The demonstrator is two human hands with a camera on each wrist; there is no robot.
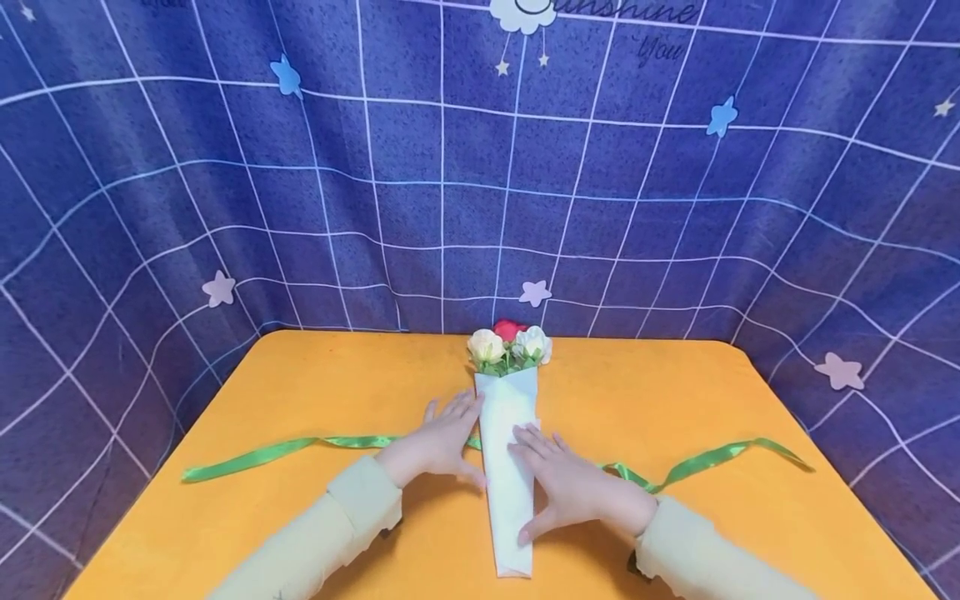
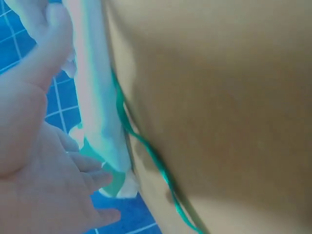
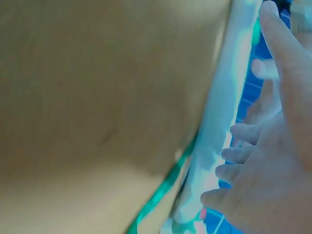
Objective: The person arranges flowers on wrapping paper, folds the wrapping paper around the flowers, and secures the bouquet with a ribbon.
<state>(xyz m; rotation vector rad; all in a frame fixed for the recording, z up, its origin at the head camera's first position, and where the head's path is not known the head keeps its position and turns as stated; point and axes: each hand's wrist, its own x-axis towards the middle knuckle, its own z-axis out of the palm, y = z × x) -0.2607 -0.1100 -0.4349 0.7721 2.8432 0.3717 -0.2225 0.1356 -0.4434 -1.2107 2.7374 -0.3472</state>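
Note:
A bouquet wrapped in white paper (image 1: 508, 475) lies lengthwise on the table, its narrow end toward me. Out of its far end show a cream rose (image 1: 486, 346), a red flower (image 1: 510, 330) and a whitish-blue rose (image 1: 533, 343). A green satin ribbon (image 1: 262, 457) runs crosswise and passes under the wrap. Along the wrap's left edge is my left hand (image 1: 438, 440), fingers spread and fairly straight. My right hand (image 1: 570, 482) is spread at the right side, fingertips over the paper. Both wrist views show extended fingers right beside the wrap (image 2: 95, 83), none curled round it.
An orange-yellow table (image 1: 360, 375) carries the bouquet. The ribbon's right end (image 1: 712, 458) reaches toward the table's right edge. Behind and at both sides hangs a blue gridded curtain (image 1: 480, 208) with star and cloud prints.

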